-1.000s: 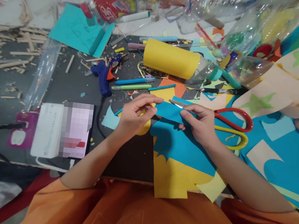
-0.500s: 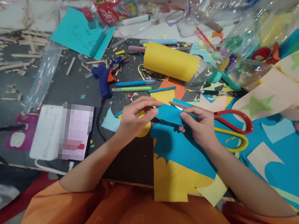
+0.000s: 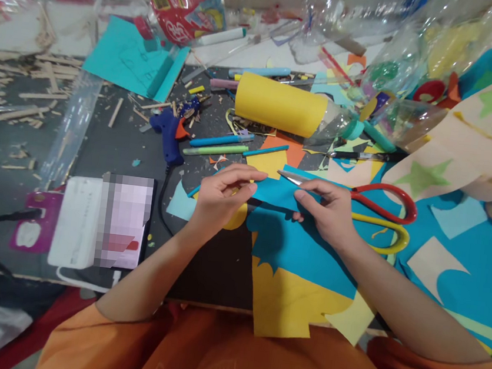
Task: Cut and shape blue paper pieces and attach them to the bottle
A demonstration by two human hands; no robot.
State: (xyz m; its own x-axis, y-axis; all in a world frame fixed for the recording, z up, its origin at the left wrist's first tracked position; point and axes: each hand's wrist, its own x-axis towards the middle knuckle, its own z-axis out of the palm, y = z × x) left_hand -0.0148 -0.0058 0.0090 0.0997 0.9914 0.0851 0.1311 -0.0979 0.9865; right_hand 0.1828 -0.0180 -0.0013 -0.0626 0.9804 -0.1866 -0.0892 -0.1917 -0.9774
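A small blue piece of paper (image 3: pixel 277 194) is stretched between my two hands above the table. My left hand (image 3: pixel 226 194) pinches its left edge, with thumb and index finger close together. On the other end, my right hand (image 3: pixel 326 212) grips the paper, the thumb on top and a fingertip showing below. Scissors with one red handle loop (image 3: pixel 388 202) and one yellow loop pass behind my right hand; their blade points left past my fingers. Whether that hand also touches the scissors is hidden. Beneath lie a larger blue sheet (image 3: pixel 310 248) and a yellow sheet (image 3: pixel 280 307).
A bottle wrapped in yellow paper (image 3: pixel 279 105) lies beyond my hands, near several markers (image 3: pixel 222 140). To the left are a blue glue gun (image 3: pixel 169 134), a phone (image 3: pixel 128 221) and a white box-shaped device (image 3: pixel 75 221). Plastic bottles and paper scraps crowd the back and right.
My left hand has shifted very slightly left and down, and the paper strip tilts a little. The grip of both hands looks the same. The whole view has dropped slightly.
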